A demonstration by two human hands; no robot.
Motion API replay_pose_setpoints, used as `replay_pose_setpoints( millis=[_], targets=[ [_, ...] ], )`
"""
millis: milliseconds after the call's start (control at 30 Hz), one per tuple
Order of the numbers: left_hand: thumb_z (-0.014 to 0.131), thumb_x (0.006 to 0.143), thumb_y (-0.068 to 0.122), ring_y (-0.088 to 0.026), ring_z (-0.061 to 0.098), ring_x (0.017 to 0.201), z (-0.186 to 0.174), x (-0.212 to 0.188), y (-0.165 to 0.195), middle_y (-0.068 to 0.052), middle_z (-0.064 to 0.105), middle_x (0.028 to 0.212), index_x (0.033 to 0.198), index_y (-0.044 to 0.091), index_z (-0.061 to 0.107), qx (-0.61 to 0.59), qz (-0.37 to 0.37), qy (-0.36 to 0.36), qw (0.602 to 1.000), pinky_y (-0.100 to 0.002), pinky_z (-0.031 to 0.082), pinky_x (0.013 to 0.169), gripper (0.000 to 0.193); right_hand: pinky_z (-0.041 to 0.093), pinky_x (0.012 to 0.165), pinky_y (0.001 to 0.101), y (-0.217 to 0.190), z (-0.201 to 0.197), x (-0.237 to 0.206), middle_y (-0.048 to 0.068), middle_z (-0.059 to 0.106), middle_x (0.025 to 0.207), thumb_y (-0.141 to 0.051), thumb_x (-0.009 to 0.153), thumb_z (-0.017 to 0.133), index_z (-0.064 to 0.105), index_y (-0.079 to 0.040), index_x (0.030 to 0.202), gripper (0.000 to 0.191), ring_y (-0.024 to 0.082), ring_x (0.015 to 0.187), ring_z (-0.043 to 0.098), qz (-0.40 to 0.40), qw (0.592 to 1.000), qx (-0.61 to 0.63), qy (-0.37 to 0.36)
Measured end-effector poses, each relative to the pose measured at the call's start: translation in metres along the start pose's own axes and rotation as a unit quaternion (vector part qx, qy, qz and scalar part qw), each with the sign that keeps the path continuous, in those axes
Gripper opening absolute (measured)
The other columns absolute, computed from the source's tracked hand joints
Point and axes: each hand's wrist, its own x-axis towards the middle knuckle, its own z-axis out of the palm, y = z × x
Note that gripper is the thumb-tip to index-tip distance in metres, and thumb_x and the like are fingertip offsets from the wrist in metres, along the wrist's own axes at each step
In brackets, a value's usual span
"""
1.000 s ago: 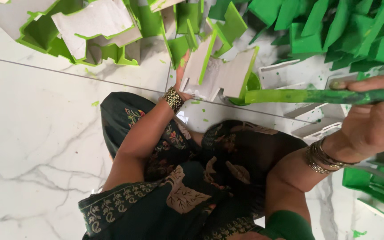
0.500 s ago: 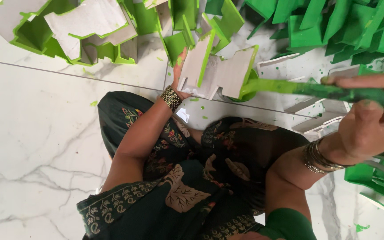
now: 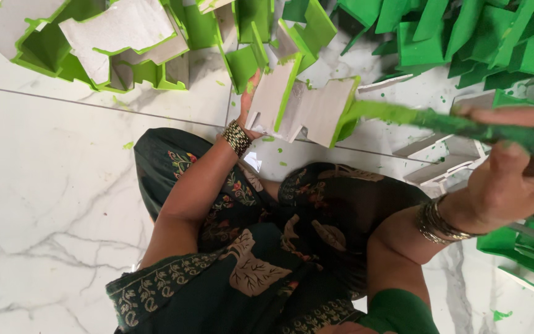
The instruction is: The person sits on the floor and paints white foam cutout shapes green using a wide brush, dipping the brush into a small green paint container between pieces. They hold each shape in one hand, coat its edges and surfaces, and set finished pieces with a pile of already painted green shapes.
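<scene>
Head view looks down on a white marble floor [image 3: 50, 204] where a person sits cross-legged in dark patterned clothing [image 3: 261, 247]. Heaps of cut cardboard shapes spread across the top of the frame: pieces with grey faces and green-painted edges [image 3: 118, 37] at upper left, fully green pieces [image 3: 465, 37] at upper right, and unpainted grey strips [image 3: 446, 164] lying near the right knee.

Smaller and central is the notched cardboard piece [image 3: 307, 108], grey-faced with a green rim, held up on edge just above the floor in front of the knees. A paint-coated green brush [image 3: 440, 124] reaches from the right, its tip touching the piece's right edge.

Wet paint could smear onto the grey face if the brush slips off the narrow edge, and drips could add to the green flecks already on the marble, judging by how loaded the brush looks.

Left hand [image 3: 248, 102] stretches forward, wrist bangled, fingers grasping the piece from behind. Right hand [image 3: 514, 179] is raised near the camera, fingers clenched around the brush handle.
</scene>
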Motion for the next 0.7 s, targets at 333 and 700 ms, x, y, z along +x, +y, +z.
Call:
replay_pose_setpoints(
  millis=[333,700],
  targets=[
    [0.051,0.104,0.053,-0.024,0.071,0.115,-0.002,0.000,-0.002,-0.013,0.070,0.132,0.142,0.004,0.059,0.020,-0.003,0.013,1.000,-0.038,0.058,0.103,0.061,0.070,0.080,0.0419,-0.004,0.001,0.007,0.031,0.069,0.110,-0.022,0.121,0.063,0.060,0.018,0.120,0.041,0.037,0.092,0.077,0.032,0.996,-0.029,0.075],
    [0.052,0.105,0.051,-0.023,0.072,0.113,0.000,-0.003,-0.002,-0.012,0.071,0.129,0.141,0.004,0.060,0.041,0.008,0.000,0.999,-0.038,0.058,0.101,0.059,0.065,0.083,0.0469,0.003,0.008,0.002,0.029,0.063,0.109,-0.013,0.120,0.071,0.037,0.001,0.131,0.038,0.036,0.086,0.069,0.001,0.999,0.025,0.042]
  ],
)
